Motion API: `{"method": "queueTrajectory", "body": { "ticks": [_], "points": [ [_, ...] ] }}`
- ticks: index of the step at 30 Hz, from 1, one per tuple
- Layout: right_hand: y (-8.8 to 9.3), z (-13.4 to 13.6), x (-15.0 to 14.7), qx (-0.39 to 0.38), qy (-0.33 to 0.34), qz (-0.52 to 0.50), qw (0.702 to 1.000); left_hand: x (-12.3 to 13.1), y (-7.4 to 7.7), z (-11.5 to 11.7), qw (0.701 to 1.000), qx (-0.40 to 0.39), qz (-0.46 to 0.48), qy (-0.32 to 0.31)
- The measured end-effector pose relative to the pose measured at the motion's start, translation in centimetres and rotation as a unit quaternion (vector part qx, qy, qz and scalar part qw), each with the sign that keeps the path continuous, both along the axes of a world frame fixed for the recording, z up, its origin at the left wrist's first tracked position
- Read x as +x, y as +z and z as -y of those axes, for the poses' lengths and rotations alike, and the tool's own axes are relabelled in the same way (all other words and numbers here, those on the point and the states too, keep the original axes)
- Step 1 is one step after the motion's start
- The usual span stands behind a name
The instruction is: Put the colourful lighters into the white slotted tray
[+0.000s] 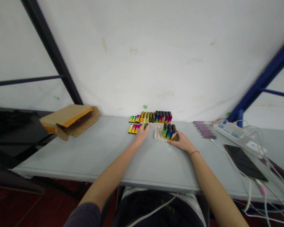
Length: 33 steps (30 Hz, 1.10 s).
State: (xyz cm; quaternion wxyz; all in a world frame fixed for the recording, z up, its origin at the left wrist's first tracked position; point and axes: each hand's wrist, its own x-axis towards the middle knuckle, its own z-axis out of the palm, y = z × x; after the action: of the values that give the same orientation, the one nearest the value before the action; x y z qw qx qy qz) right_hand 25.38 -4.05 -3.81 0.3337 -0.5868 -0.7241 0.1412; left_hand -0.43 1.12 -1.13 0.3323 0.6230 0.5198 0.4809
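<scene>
A white tray [158, 134] with rows of round holes lies in front of me. Upright lighters [169, 130] with black tops and bright, shaded bodies fill its right part. My right hand [182, 142] is closed around the tray's right end, thumb at the front corner. Left of the tray, my left hand [142, 133] has its fingers closed on a lighter [146, 125], of which only a dark and green end shows. Beside that hand several pink, red and yellow lighters [133, 129] lie flat in a row. Another row of flat lighters [134, 119] lies behind them.
Behind the tray stand a block of black-topped lighters [163, 117] and a block of yellowish ones [148, 117]. An open cardboard box [69, 118] is at the left. At the right lie a power strip [241, 138], a phone [245, 162], a blurred purple item [204, 129] and loose white cables.
</scene>
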Motion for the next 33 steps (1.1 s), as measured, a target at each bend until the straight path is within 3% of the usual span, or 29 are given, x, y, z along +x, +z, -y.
{"method": "queueTrajectory", "body": {
  "ticks": [6, 16, 33],
  "points": [
    [0.23, 0.18, -0.09, 0.002, 0.011, -0.013, 1.000, 0.05, 0.30, 0.22, 0.999, 0.028, -0.037, 0.008],
    [0.21, 0.18, -0.11, -0.005, -0.007, -0.001, 1.000, -0.49, 0.54, -0.44, 0.995, 0.021, -0.033, 0.093],
    [-0.08, -0.01, -0.02, 0.003, -0.009, 0.002, 1.000, -0.75, 0.89, -0.22, 0.996, 0.007, -0.014, 0.093]
  ]
}}
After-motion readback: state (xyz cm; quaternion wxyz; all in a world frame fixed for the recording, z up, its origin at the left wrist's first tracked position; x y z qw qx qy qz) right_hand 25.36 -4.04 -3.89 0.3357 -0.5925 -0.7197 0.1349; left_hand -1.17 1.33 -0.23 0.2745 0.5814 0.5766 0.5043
